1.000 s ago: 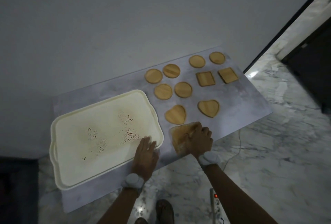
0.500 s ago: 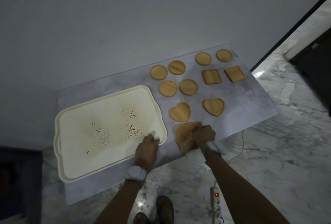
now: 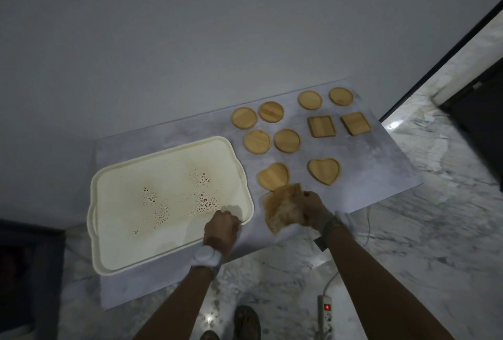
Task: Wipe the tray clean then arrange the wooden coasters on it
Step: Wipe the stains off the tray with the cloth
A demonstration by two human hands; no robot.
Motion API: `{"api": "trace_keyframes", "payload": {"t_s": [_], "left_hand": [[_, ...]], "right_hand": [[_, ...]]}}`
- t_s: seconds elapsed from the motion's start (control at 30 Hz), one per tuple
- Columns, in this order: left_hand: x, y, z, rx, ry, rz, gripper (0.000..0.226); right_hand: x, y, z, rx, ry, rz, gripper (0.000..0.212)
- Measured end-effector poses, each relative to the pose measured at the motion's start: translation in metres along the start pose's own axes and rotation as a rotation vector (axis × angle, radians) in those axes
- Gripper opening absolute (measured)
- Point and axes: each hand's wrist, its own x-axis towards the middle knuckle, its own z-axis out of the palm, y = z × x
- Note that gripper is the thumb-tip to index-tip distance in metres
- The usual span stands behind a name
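Note:
A cream tray (image 3: 122,176) with brown stain spots (image 3: 202,201) lies on the left of the grey table. My left hand (image 3: 221,229) grips its near right rim. My right hand (image 3: 313,210) clutches a tan cloth (image 3: 280,207), bunched and partly lifted off the table just right of the tray. Several wooden coasters lie beyond: round ones (image 3: 257,141), two square ones (image 3: 321,126) and two heart-shaped ones (image 3: 273,176), (image 3: 324,171). The cloth's far edge touches or overlaps the nearer heart.
The table (image 3: 381,165) stands against a grey wall, with its right and near edges over a marble floor. A white power strip (image 3: 325,314) with a red light and its cable lie on the floor near my feet. A dark doorway opens at the far right.
My right hand has closed on the cloth and gathered it up from lying flat. My left hand has curled from flat on the tray to gripping its rim.

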Motion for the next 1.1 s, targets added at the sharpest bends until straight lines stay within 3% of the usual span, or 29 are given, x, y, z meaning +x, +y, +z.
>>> {"api": "trace_keyframes", "payload": {"t_s": [0.2, 0.47, 0.57, 0.67, 0.8, 0.97, 1.1], "left_hand": [[-0.005, -0.017, -0.028, -0.193, 0.083, -0.088, 0.027], [-0.018, -0.088, -0.089, -0.184, 0.21, -0.272, 0.033], [-0.023, -0.133, -0.105, -0.207, 0.247, -0.369, 0.035], [-0.027, -0.182, -0.114, -0.197, 0.257, -0.446, 0.036], [-0.031, -0.234, -0.123, -0.207, 0.242, -0.51, 0.039], [-0.03, -0.277, -0.128, -0.239, 0.211, -0.584, 0.045], [-0.024, -0.3, -0.114, -0.305, 0.124, -0.663, 0.039]], "right_hand": [[-0.016, -0.036, 0.0, 0.096, -0.103, -0.018, 0.045], [-0.041, -0.088, 0.047, 0.284, -0.289, -0.119, 0.029], [-0.042, -0.099, 0.076, 0.33, -0.23, -0.063, 0.035], [-0.038, -0.109, 0.108, 0.323, -0.161, -0.087, 0.025], [-0.03, -0.112, 0.144, 0.257, 0.047, -0.132, 0.038], [-0.028, -0.122, 0.185, 0.077, 0.284, -0.221, 0.037], [-0.022, -0.126, 0.214, -0.262, 0.404, -0.337, 0.04]]}}
